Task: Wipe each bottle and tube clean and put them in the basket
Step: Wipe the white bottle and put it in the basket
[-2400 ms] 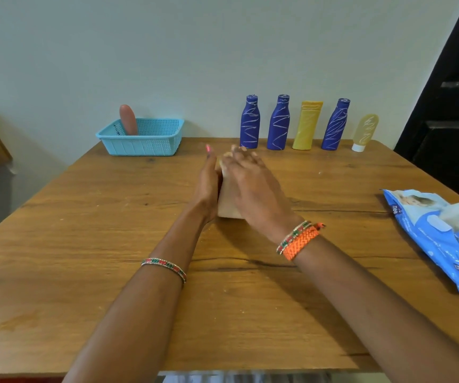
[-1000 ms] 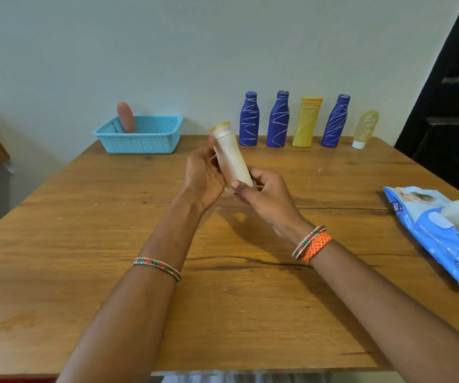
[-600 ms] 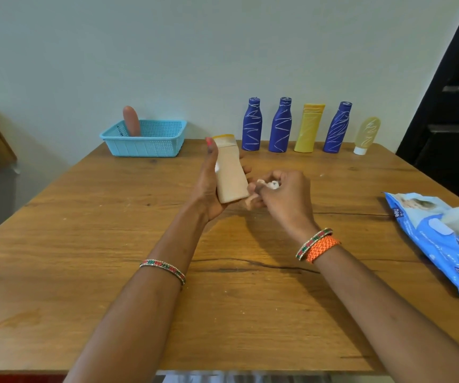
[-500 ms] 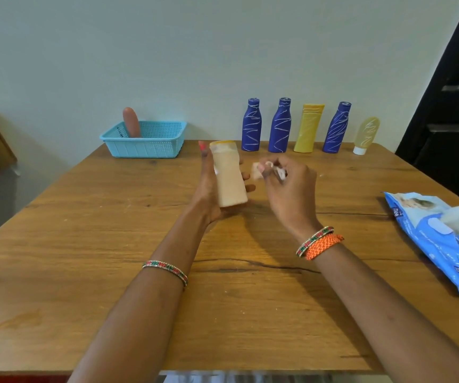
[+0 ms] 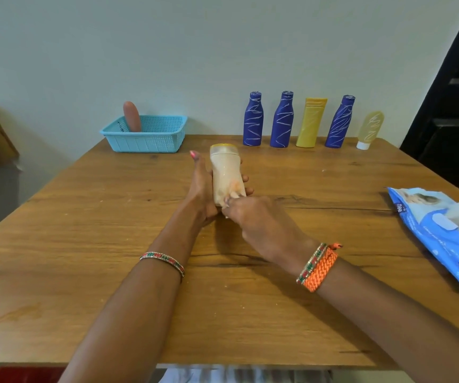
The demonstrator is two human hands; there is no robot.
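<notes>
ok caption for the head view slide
Left hand holds a cream bottle while right hand wipes its base.

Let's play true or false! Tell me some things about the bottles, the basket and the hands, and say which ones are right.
1. The left hand holds a cream bottle. True.
2. The basket has nothing in it. False: a brown tube stands inside.
3. Three blue bottles stand by the wall. True.
4. The right hand rests flat on the table. False: it pinches a wipe against the cream bottle.
5. The wipes pack lies beside the basket. False: it lies at the table's right edge, far from the basket.
</notes>
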